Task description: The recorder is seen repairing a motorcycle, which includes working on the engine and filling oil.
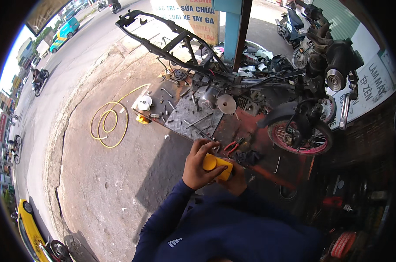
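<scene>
left hand (195, 169) curled on round cap (209, 162) of a yellow bottle (225, 169), right hand (237, 180) clasping its body; bottle sits between both hands. cap looks on, but fingers hide the seam, can't be sure. red-handled pliers (235, 145) just beyond, then tools (194, 125) strewn on metal plate (179, 108). motorcycle (267, 83) rear bare to the frame, front wheel (300, 137) fitted: teardown looks well along, refitting left.

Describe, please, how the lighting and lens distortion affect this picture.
In the head view, the road is brightly sunlit, while the lower right lies in deep shade; the pavement edge bows under fisheye distortion; the yellow container shows clearly.
</scene>
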The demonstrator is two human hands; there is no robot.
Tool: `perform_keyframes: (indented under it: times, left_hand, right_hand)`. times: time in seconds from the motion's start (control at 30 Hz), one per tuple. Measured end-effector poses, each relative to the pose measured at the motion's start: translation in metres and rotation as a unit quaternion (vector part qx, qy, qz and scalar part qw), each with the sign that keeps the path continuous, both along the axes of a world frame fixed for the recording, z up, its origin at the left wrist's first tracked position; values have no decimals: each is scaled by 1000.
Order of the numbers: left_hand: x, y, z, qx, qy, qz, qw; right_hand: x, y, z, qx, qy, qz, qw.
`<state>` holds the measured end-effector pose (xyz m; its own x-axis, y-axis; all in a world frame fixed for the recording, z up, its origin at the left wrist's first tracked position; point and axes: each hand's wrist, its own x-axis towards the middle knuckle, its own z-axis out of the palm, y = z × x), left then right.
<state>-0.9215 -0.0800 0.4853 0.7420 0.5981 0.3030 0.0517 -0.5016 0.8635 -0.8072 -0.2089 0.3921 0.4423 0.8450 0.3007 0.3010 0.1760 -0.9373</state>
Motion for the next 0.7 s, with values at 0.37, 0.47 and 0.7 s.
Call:
perform_keyframes:
  times: [0.37,0.47,0.7]
  left_hand:
    - [122,129,-10,0,-146,-276,950]
    - [145,158,-14,-29,-180,-300,936]
    - [175,269,-98,-464,-58,-296,833]
  right_hand:
    - [27,71,7,-37,-38,-271,961]
    - [13,100,6,-82,19,-364,928]
    - [-19,155,-1,-130,125,-535,825]
